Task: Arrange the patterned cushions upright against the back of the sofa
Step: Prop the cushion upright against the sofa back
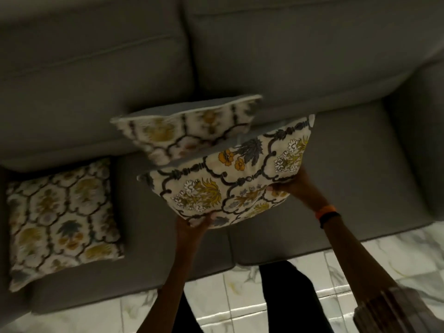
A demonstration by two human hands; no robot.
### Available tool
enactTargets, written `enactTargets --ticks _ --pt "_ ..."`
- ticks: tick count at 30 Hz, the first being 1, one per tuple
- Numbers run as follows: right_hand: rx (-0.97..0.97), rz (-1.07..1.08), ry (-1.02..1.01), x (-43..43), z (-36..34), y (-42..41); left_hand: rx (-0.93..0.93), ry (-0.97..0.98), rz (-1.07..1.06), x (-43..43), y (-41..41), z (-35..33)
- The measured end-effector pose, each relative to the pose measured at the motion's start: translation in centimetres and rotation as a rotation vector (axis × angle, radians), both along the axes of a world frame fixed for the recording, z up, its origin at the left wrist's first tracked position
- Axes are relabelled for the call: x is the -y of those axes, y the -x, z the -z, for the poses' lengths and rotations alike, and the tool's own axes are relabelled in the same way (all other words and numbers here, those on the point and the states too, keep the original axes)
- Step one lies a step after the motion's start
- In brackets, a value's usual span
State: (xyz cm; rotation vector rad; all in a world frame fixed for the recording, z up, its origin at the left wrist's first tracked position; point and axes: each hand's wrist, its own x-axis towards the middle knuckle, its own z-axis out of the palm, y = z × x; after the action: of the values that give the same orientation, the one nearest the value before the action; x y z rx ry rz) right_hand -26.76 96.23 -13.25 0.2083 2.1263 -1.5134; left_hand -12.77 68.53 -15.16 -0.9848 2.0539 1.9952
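Observation:
A cream cushion with grey lattice and yellow flowers (pixel 230 179) is held in the air above the grey sofa seat (pixel 348 169). My left hand (pixel 192 224) grips its near lower corner and my right hand (pixel 293 182) grips its right edge. Behind it a second patterned cushion (pixel 185 131) stands tilted against the sofa back (pixel 276 56), partly hidden by the held one. A third patterned cushion (pixel 62 219) lies flat on the left seat.
The sofa's right armrest (pixel 418 140) borders the right seat. A white marbled tile floor (pixel 240 296) runs along the sofa's front edge, with my dark trouser legs (pixel 283 296) standing on it. An orange and black band (pixel 325 212) sits on my right wrist.

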Motion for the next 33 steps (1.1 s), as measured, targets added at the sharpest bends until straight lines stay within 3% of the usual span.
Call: enactTargets --ticks 7,14,26,33 --pt "-0.031 0.142 -0.120 -19.4 -0.5 5.8 -0.044 -0.071 0.223 -18.0 9.5 0.5" --pt "-0.033 0.289 0.023 -34.1 2.6 14.1 -0.168 -0.043 0.382 -29.9 20.8 2.0" --pt "-0.054 0.356 -0.023 -44.0 4.3 24.5 -0.274 -0.041 0.340 -42.3 31.6 5.9" --pt "-0.079 0.371 -0.122 -43.7 6.7 24.4 -0.236 -0.066 0.288 -43.4 33.7 7.4"
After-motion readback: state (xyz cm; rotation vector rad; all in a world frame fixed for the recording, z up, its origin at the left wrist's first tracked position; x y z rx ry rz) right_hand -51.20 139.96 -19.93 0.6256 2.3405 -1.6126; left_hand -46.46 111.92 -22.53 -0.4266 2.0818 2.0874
